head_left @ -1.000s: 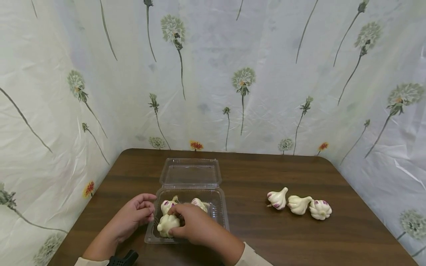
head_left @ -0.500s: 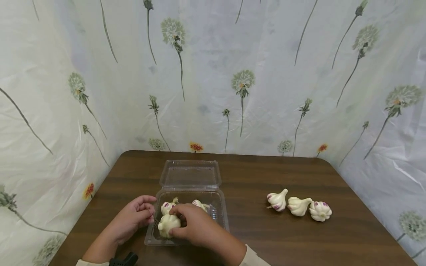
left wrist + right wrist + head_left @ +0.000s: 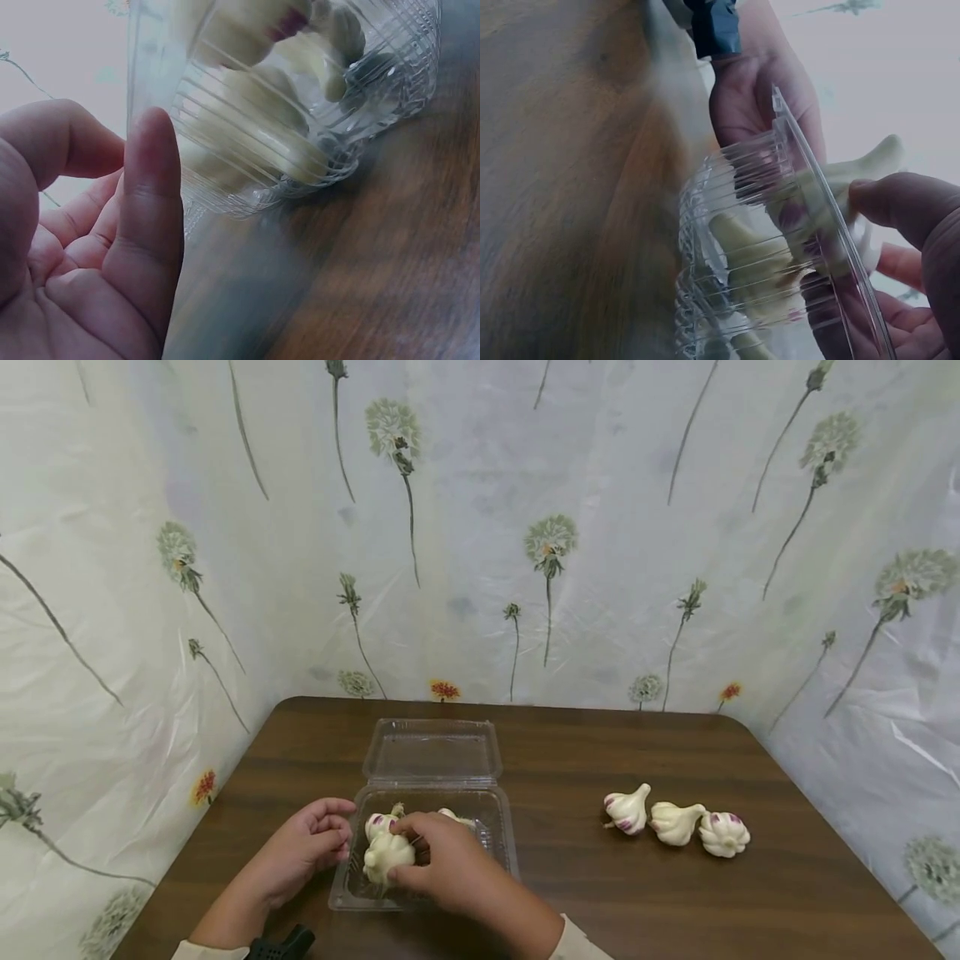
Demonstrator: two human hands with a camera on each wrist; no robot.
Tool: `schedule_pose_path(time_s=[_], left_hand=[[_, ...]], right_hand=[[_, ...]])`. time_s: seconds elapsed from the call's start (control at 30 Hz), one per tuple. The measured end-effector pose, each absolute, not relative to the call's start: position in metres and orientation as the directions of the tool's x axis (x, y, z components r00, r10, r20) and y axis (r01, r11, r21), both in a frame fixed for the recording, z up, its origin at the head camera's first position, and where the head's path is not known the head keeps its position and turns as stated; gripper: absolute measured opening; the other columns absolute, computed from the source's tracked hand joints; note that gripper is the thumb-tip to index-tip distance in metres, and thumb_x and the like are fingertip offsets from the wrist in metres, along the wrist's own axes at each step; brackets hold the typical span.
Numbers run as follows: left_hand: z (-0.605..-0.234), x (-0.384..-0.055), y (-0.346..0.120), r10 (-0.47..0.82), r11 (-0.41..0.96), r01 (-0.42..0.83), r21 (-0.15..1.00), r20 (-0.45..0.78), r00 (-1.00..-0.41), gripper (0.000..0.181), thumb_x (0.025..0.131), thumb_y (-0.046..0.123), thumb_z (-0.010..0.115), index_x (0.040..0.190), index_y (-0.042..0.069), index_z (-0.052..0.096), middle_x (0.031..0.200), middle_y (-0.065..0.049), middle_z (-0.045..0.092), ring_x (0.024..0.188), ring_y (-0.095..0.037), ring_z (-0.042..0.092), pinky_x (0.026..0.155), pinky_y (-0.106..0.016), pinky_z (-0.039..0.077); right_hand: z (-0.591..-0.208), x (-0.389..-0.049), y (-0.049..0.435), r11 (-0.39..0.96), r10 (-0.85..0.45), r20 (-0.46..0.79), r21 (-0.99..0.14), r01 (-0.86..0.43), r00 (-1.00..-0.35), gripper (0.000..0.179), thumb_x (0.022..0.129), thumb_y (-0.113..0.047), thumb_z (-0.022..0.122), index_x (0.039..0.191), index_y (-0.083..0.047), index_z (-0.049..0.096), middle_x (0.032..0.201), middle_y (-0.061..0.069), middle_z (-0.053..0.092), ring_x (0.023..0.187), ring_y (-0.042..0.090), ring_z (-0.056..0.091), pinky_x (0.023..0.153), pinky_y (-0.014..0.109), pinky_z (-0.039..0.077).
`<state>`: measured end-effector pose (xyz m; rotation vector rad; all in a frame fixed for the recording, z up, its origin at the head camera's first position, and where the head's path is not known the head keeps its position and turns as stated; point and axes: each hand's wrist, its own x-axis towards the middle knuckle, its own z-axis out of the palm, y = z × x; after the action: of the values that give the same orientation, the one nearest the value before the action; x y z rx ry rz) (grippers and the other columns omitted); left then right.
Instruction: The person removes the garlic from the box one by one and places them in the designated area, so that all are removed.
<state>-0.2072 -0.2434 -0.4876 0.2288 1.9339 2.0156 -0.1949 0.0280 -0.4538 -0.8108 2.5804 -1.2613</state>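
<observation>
A clear plastic clamshell container (image 3: 512, 847) lies with its lid (image 3: 433, 750) folded back. My left hand (image 3: 311, 842) pinches its left rim; in the left wrist view, the thumb (image 3: 152, 161) lies against the thin plastic edge. Inside the base, my right hand (image 3: 459, 864) holds a whitish garlic bulb (image 3: 387, 858) between thumb and fingers. That bulb's stem (image 3: 881, 156) sticks up past the rim in the right wrist view. Behind it are a purple-streaked garlic bulb (image 3: 378, 827) and another bulb (image 3: 452, 815), partly hidden by the right hand.
Three more garlic bulbs sit in a loose row on the right: one purple-streaked bulb (image 3: 627, 810), one plain bulb (image 3: 675, 823) and one round bulb (image 3: 723, 835). The brown wooden table (image 3: 585, 910) meets a flower-printed curtain (image 3: 480, 527) at its back and sides.
My right hand has moved the garlic bulb slightly up and to the right within the container. The left hand stays at the left rim.
</observation>
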Motion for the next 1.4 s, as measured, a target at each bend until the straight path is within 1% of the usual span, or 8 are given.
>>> schedule_pose_path(time_s=[0.17,0.43,0.7,0.87,1.03,1.2,1.4], left_hand=[[-0.489,-0.208,-0.243,0.343,-0.018,-0.136,0.991,-0.122,-0.931,0.049,0.104,0.006,0.06,0.146,-0.007,0.037,0.102,-0.002,0.061,0.087,-0.013,0.065,0.081,-0.026,0.061],[-0.49,-0.21,-0.243,0.331,-0.01,-0.142,0.99,-0.131,-0.934,0.049,0.104,0.006,0.06,0.146,-0.006,0.037,0.102,-0.002,0.061,0.086,-0.013,0.065,0.08,-0.026,0.061],[-0.487,-0.209,-0.244,0.335,0.0,-0.135,0.991,-0.127,-0.934,0.048,0.104,0.005,0.058,0.145,-0.007,0.037,0.1,-0.001,0.061,0.084,-0.014,0.065,0.08,-0.027,0.061],[-0.486,-0.209,-0.244,0.341,-0.001,-0.13,0.992,-0.122,-0.932,0.048,0.104,0.004,0.058,0.146,-0.008,0.036,0.099,-0.001,0.061,0.083,-0.013,0.065,0.079,-0.027,0.06],[-0.487,-0.209,-0.244,0.35,-0.004,-0.137,0.991,-0.127,-0.928,0.049,0.105,0.005,0.058,0.147,-0.008,0.035,0.1,-0.001,0.061,0.085,-0.013,0.065,0.08,-0.027,0.06],[-0.487,-0.209,-0.244,0.355,-0.006,-0.147,0.989,-0.135,-0.925,0.049,0.106,0.007,0.058,0.148,-0.006,0.036,0.102,0.0,0.061,0.088,-0.013,0.065,0.081,-0.026,0.06],[-0.486,-0.209,-0.244,0.346,-0.001,-0.149,0.989,-0.139,-0.928,0.049,0.106,0.006,0.058,0.148,-0.006,0.035,0.102,-0.001,0.061,0.088,-0.013,0.065,0.081,-0.026,0.06]], right_hand=[[-0.454,-0.193,0.032,0.487,-0.514,0.11,-0.779,-0.395,-0.851,0.045,0.089,-0.029,0.085,0.129,-0.017,0.069,0.117,-0.007,0.07,0.101,0.005,0.067,0.086,0.023,0.058],[-0.451,-0.192,0.034,0.493,-0.493,0.116,-0.78,-0.386,-0.862,0.044,0.089,-0.03,0.085,0.128,-0.018,0.069,0.113,-0.008,0.069,0.101,0.006,0.068,0.088,0.026,0.059],[-0.453,-0.19,0.037,0.458,-0.468,0.136,-0.808,-0.371,-0.873,0.041,0.089,-0.027,0.085,0.125,-0.017,0.069,0.112,-0.007,0.065,0.1,0.004,0.067,0.086,0.019,0.057],[-0.453,-0.187,0.04,0.424,-0.455,0.143,-0.833,-0.355,-0.879,0.04,0.09,-0.025,0.085,0.125,-0.016,0.069,0.115,-0.003,0.065,0.101,0.005,0.067,0.086,0.016,0.057],[-0.453,-0.185,0.046,0.43,-0.442,0.138,-0.835,-0.344,-0.887,0.042,0.09,-0.025,0.084,0.127,-0.015,0.068,0.12,0.002,0.063,0.105,0.01,0.067,0.089,0.017,0.057],[-0.452,-0.182,0.051,0.453,-0.422,0.148,-0.82,-0.349,-0.894,0.043,0.09,-0.029,0.085,0.127,-0.015,0.068,0.12,0.003,0.063,0.106,0.014,0.07,0.088,0.019,0.058],[-0.45,-0.18,0.056,0.447,-0.401,0.161,-0.825,-0.346,-0.902,0.039,0.091,-0.027,0.083,0.126,-0.018,0.069,0.121,0.001,0.063,0.107,0.015,0.069,0.089,0.019,0.058]])
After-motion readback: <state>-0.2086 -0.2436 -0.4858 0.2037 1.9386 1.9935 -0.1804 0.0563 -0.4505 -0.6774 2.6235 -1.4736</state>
